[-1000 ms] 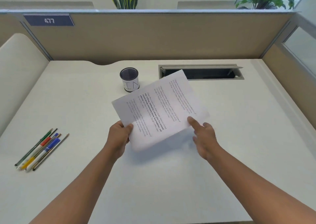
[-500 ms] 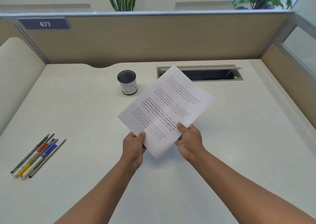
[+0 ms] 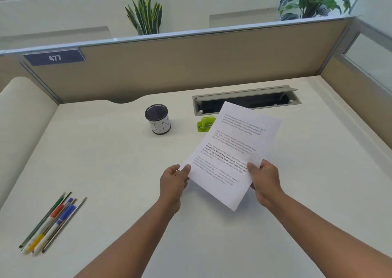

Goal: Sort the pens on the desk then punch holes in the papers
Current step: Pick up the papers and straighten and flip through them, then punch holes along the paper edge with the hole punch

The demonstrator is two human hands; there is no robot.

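Note:
A printed white sheet of paper (image 3: 231, 150) is held above the middle of the desk, tilted with its far corner over the cable slot. My left hand (image 3: 175, 179) pinches its left edge and my right hand (image 3: 264, 179) grips its right edge with the thumb on top. A small green hole punch (image 3: 205, 124) stands on the desk, partly hidden behind the sheet's upper left edge. Several pens and pencils (image 3: 52, 221) lie side by side at the desk's left front. A black mesh pen cup (image 3: 158, 119) with a white label stands at the back centre.
An open cable slot (image 3: 246, 99) with a grey lid is sunk into the desk behind the paper. Beige partition walls (image 3: 191, 65) enclose the white desk (image 3: 106, 161) at the back and both sides. Two plants stand beyond the partition.
The paper has moved right and turned more upright, uncovering the green hole punch. My right hand went from touching the sheet to gripping its edge, and the view tilted up.

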